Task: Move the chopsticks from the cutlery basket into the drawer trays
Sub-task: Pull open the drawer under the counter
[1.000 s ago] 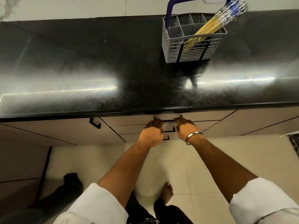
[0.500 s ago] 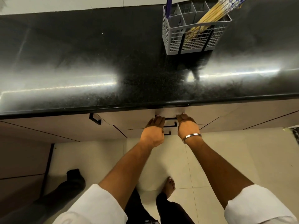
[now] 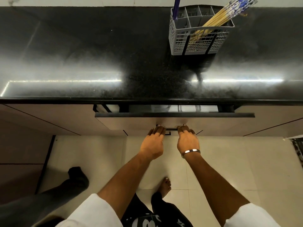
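Observation:
A grey cutlery basket [image 3: 180, 40] with a blue handle stands on the black countertop at the back right. A bundle of yellow chopsticks [image 3: 218, 20] with blue-and-white tops leans out of its right compartment. Below the counter edge the top drawer [image 3: 131, 122] is pulled out a little, and a strip of the trays [image 3: 183, 108] inside shows through the gap. My left hand [image 3: 154, 143] and my right hand [image 3: 187, 141] both grip the dark drawer handle [image 3: 171, 128], fingers curled over it, side by side.
The black countertop [image 3: 82, 54] spans the whole view with bright glare bands. Shut cabinet fronts flank the drawer on both sides. Pale floor tiles lie below, with my bare foot [image 3: 165, 185] and a dark shadow at the lower left.
The top drawer has slid out from shut to slightly open. Both hands have come back toward me with its handle.

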